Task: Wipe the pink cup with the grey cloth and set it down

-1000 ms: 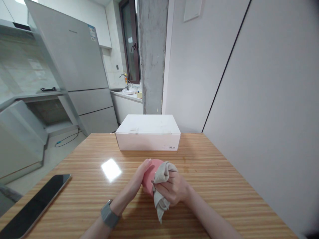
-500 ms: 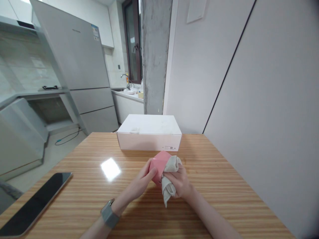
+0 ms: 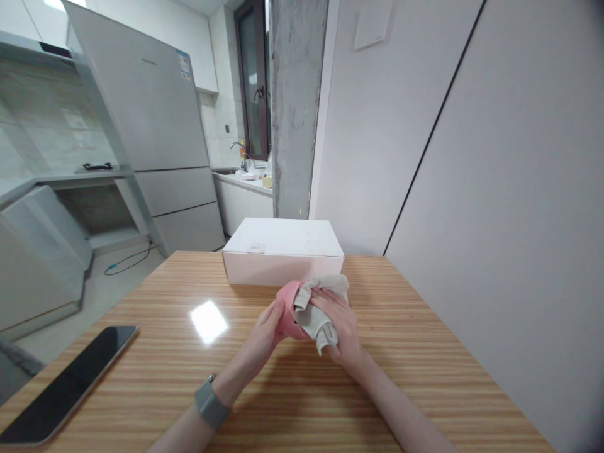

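Above the middle of the wooden table point(image 3: 198, 390), my left hand point(image 3: 268, 327) grips a pink object point(image 3: 289, 308) with smooth, angled sides by its left edge. Its exact kind I cannot make out, since cloth covers much of it. My right hand point(image 3: 340, 321) presses a light grey cloth point(image 3: 311, 314) against the right side of the pink object. The fingers lie stretched over the cloth, with the thumb side hidden. A loose end of the cloth hangs down below the fingers.
A white cardboard box point(image 3: 283, 267) stands just beyond my hands at the table's far side. At the left edge lies a dark smartphone point(image 3: 70, 384). A pale wall point(image 3: 495, 189) runs along the right, and a fridge point(image 3: 141, 113) stands back left.
My right hand has shifted up, and its fingers now extend over the cloth, which is spread wider across the pink object. My left hand and the pink object have moved slightly left and turned.
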Action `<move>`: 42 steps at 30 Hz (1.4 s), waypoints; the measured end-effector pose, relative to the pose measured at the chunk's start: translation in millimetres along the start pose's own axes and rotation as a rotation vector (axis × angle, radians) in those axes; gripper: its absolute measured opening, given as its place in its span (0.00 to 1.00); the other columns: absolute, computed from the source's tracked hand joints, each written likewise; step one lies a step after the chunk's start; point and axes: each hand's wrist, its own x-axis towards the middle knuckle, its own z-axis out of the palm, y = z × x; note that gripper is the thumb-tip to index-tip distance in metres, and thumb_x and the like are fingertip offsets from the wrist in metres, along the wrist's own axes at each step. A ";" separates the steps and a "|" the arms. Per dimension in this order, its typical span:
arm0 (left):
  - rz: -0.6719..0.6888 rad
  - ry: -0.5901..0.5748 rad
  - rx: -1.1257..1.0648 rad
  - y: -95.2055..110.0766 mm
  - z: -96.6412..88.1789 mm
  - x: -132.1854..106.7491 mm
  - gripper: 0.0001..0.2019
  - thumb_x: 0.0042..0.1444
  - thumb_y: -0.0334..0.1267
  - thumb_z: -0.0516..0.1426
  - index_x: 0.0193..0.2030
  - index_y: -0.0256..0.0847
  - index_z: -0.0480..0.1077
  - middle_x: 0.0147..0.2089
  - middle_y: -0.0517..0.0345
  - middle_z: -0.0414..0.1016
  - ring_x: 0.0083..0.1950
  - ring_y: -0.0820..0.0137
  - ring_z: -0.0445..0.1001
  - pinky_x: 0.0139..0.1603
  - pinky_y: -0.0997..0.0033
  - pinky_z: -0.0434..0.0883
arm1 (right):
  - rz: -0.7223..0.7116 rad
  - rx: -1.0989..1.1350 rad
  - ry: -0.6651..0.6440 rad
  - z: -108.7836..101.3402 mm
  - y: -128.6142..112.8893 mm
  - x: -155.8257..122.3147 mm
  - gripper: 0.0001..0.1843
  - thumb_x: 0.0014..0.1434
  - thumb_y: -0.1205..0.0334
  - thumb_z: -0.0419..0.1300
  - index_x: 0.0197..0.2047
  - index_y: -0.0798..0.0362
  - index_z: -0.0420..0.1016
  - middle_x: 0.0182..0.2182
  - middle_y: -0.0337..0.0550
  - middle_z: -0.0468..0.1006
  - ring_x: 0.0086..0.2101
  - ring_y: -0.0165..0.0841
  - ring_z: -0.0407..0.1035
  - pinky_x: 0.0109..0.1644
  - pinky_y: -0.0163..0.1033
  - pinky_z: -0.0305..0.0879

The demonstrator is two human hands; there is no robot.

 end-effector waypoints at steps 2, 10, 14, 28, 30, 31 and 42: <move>-0.023 0.040 -0.034 7.1 -4.2 2.7 0.24 0.57 0.48 0.56 0.57 0.37 0.66 0.55 0.44 0.72 0.54 0.57 0.71 0.46 0.64 0.72 | 0.342 0.310 0.257 -0.5 5.4 3.9 0.27 0.48 0.46 0.60 0.48 0.53 0.75 0.52 0.46 0.74 0.57 0.48 0.61 0.63 0.53 0.50; -0.242 0.055 -0.206 8.3 -6.4 6.2 0.25 0.58 0.55 0.51 0.54 0.40 0.68 0.45 0.52 0.78 0.37 0.69 0.77 0.32 0.73 0.75 | 0.933 0.793 0.497 -0.1 12.1 20.6 0.19 0.54 0.49 0.56 0.40 0.53 0.76 0.35 0.46 0.81 0.42 0.44 0.75 0.45 0.50 0.71; -0.367 -0.084 -0.211 8.5 -0.7 -1.4 0.33 0.55 0.63 0.47 0.54 0.38 0.68 0.41 0.49 0.78 0.33 0.64 0.77 0.26 0.69 0.74 | 1.030 1.117 0.221 9.6 -11.4 21.1 0.19 0.54 0.48 0.57 0.39 0.55 0.77 0.33 0.46 0.82 0.39 0.43 0.75 0.43 0.47 0.71; -0.433 -0.053 -0.046 8.7 -7.5 6.5 0.32 0.56 0.60 0.44 0.54 0.36 0.68 0.37 0.47 0.79 0.30 0.59 0.77 0.23 0.61 0.74 | 0.869 0.880 0.329 37.8 1.4 9.5 0.18 0.52 0.45 0.60 0.38 0.49 0.76 0.38 0.39 0.80 0.46 0.39 0.71 0.53 0.44 0.64; -0.384 -0.029 -0.074 8.3 -5.5 6.7 0.30 0.57 0.58 0.44 0.55 0.36 0.67 0.40 0.46 0.79 0.33 0.58 0.77 0.27 0.58 0.75 | 0.838 0.823 0.380 40.3 3.0 6.0 0.16 0.53 0.46 0.59 0.39 0.48 0.75 0.40 0.37 0.79 0.48 0.37 0.69 0.57 0.43 0.60; -0.357 -0.023 -0.090 8.3 -3.8 6.4 0.29 0.58 0.57 0.44 0.56 0.37 0.66 0.43 0.45 0.78 0.35 0.57 0.77 0.29 0.57 0.75 | 0.822 0.795 0.403 41.2 2.6 4.5 0.16 0.54 0.46 0.59 0.39 0.47 0.75 0.41 0.36 0.78 0.49 0.35 0.68 0.59 0.42 0.57; -0.228 -0.093 -0.151 10.7 6.3 0.1 0.22 0.61 0.49 0.47 0.56 0.39 0.66 0.51 0.50 0.75 0.52 0.61 0.72 0.44 0.65 0.72 | 0.718 0.623 0.508 42.7 -7.4 5.5 0.17 0.56 0.47 0.57 0.43 0.49 0.73 0.42 0.39 0.77 0.49 0.35 0.67 0.59 0.41 0.56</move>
